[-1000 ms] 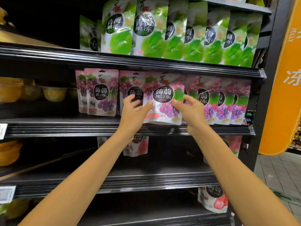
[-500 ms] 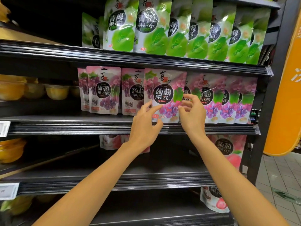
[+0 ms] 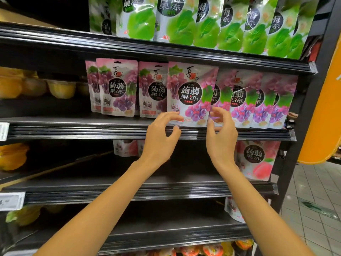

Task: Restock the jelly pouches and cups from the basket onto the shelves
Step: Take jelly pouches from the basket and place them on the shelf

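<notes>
A purple grape jelly pouch (image 3: 191, 93) stands upright at the front of the middle shelf (image 3: 73, 129), in a row of like pouches. My left hand (image 3: 162, 133) hovers just below its lower left corner, fingers loosely curled and holding nothing. My right hand (image 3: 220, 133) hangs at its lower right corner, fingers relaxed, also empty. Neither hand grips the pouch. The basket is out of view.
Green jelly pouches (image 3: 184, 24) fill the top shelf. Yellow jelly cups (image 3: 60, 88) sit at the left of the middle shelf. Peach pouches (image 3: 256, 159) stand one shelf down at the right. An orange sign (image 3: 324, 108) flanks the rack.
Both hands have let go of the grape pouch and drawn back and down from it. The pouch now stands on its own on the shelf.
</notes>
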Tool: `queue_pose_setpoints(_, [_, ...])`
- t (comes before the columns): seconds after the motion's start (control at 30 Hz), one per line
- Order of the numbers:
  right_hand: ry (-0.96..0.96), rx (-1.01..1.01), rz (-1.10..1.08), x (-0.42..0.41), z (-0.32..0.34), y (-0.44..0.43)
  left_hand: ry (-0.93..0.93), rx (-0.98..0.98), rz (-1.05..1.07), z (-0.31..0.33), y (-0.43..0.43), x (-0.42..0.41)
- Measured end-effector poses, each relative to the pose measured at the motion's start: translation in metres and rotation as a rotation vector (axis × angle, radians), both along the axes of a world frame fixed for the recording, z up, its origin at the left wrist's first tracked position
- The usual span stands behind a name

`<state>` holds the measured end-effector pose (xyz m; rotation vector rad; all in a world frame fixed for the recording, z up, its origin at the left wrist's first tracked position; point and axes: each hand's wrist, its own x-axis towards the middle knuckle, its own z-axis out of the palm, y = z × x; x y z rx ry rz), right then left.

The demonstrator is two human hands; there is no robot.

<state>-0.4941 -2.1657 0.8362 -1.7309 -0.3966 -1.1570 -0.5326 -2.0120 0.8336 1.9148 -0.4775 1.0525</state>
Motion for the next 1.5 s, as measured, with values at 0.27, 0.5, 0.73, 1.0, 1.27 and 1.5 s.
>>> queue_pose_setpoints(0.27, [0.005,0.106,0.046,-0.057,-0.091,0.059,0.185,-0.171,-0.147,-0.068,0.055,-0.064])
queue_pose_setpoints(0.5, [0.402,-0.050,0.158,-0.134,-0.255,0.126,0.605,-0.457,-0.179,-0.223,0.137,-0.129])
queue_pose_setpoints(0.73, [1.014,-0.108,0.239,-0.208,-0.441,0.144,1.089,-0.725,-0.082,-0.414,0.180,-0.210])
queue_pose_setpoints(1.0, [1.640,-0.246,0.275,-0.263,-0.610,0.138,1.407,-0.763,0.132,-0.589,0.183,-0.283])
queue_pose_setpoints(1.27, [1.832,-0.479,0.265,-0.294,-0.779,0.122,1.689,-0.935,0.264,-0.769,0.156,-0.324])
queue_pose_setpoints(1.5, [1.998,-0.593,0.243,-0.302,-0.926,0.105,1.928,-0.846,0.347,-0.918,0.130,-0.346])
